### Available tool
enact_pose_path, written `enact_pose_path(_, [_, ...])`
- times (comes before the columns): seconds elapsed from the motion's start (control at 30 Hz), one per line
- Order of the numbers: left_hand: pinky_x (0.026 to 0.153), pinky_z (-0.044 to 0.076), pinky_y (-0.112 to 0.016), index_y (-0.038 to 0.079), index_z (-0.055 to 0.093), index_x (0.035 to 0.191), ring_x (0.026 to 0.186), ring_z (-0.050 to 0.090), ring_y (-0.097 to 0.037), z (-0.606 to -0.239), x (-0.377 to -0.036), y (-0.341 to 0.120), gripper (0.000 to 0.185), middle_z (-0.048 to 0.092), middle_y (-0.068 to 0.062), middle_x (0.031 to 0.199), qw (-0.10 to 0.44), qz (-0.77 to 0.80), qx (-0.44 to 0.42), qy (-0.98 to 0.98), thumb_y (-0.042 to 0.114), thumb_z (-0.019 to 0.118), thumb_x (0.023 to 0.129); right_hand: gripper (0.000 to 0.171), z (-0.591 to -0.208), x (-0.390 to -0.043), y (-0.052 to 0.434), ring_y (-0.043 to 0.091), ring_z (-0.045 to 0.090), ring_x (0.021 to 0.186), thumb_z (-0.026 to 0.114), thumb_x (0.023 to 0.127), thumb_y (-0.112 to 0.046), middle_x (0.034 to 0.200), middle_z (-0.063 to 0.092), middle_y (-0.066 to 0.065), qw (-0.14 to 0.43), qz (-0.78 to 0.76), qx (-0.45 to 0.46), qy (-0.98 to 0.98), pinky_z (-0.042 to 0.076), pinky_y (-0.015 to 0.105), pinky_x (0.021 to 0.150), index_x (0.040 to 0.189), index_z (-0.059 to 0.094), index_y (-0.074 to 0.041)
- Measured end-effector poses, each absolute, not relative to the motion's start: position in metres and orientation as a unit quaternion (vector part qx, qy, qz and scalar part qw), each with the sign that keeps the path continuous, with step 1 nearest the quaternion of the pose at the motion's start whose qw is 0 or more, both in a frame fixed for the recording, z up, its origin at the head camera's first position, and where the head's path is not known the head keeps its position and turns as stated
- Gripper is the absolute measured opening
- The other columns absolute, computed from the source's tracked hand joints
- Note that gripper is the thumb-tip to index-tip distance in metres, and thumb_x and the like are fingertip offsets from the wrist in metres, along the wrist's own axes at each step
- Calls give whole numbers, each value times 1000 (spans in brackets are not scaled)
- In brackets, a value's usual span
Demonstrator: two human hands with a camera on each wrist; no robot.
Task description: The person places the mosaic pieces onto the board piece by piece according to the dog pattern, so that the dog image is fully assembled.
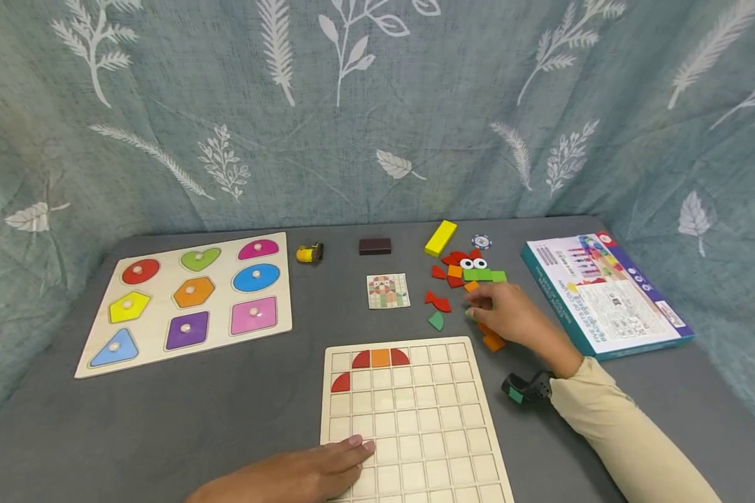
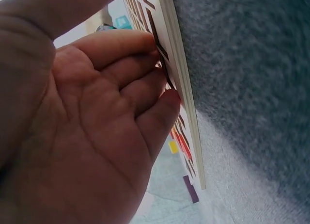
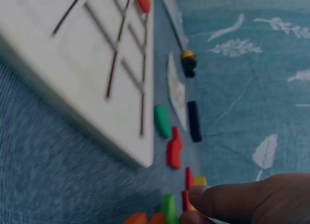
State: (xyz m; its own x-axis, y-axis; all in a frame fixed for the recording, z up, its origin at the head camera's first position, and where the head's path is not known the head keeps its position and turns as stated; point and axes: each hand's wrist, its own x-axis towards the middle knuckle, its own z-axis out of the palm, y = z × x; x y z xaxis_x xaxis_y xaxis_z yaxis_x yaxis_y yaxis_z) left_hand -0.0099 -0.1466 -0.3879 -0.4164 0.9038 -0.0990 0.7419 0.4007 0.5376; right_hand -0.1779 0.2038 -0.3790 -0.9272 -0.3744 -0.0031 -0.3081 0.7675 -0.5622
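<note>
My left hand (image 1: 302, 471) rests on the lower left of a wooden grid board (image 1: 428, 433), its fingers straight over the edge. In the left wrist view the fingertips (image 2: 167, 95) lie right at the board's rim. Three red quarter-round pieces (image 1: 341, 382) and an orange square (image 1: 380, 358) sit in the board's upper left cells. My right hand (image 1: 509, 314) is over the loose pieces beyond the board's upper right corner, thumb and forefinger apart. Orange squares (image 1: 493, 342) lie beneath it, partly hidden. Green squares (image 1: 484, 275) and two eye pieces (image 1: 474, 263) lie just beyond.
A small pattern card (image 1: 388, 290) lies behind the board. Around it are a dark block (image 1: 375, 246), a yellow block (image 1: 440, 238), a poker chip (image 1: 481, 242) and a toy vehicle (image 1: 310, 253). A shape puzzle (image 1: 189, 304) is at left, a box (image 1: 610, 293) at right.
</note>
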Motion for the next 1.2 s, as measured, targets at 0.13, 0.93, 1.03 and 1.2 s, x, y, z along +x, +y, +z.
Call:
enact_pose_path(0.13, [91, 45, -20, 7, 48, 144, 135, 41, -22, -394, -9, -146, 66, 43, -4, 148, 129, 172, 553, 805, 54, 46, 98, 21, -386, -181, 202, 19, 60, 75, 66, 90, -5, 95, 68, 12, 50, -266, -166, 948, 50, 36, 64, 109, 70, 3])
enact_pose_path(0.93, [98, 44, -29, 1, 52, 139, 134, 41, -27, -395, -12, -142, 58, 44, -10, 148, 157, 226, 555, 785, 46, 46, 101, 16, -390, -176, 186, 24, 55, 87, 71, 86, 3, 98, 61, 9, 27, -268, -259, 927, 49, 39, 76, 101, 67, 0])
enact_pose_path(1.03, [98, 44, -30, 1, 53, 138, 134, 42, -27, -395, -12, -141, 58, 43, -10, 148, 162, 227, 554, 785, 45, 46, 101, 19, -389, -178, 187, 24, 56, 88, 73, 84, 2, 98, 62, 8, 36, -269, -268, 925, 49, 40, 77, 102, 68, 0])
enact_pose_path(1.2, [98, 44, -30, 3, 53, 139, 134, 41, -26, -395, -12, -142, 59, 43, -8, 148, 167, 232, 545, 788, 47, 47, 100, 14, -382, -182, 187, 17, 56, 78, 73, 84, 2, 90, 62, 3, 74, -265, -281, 920, 49, 34, 70, 97, 68, -2])
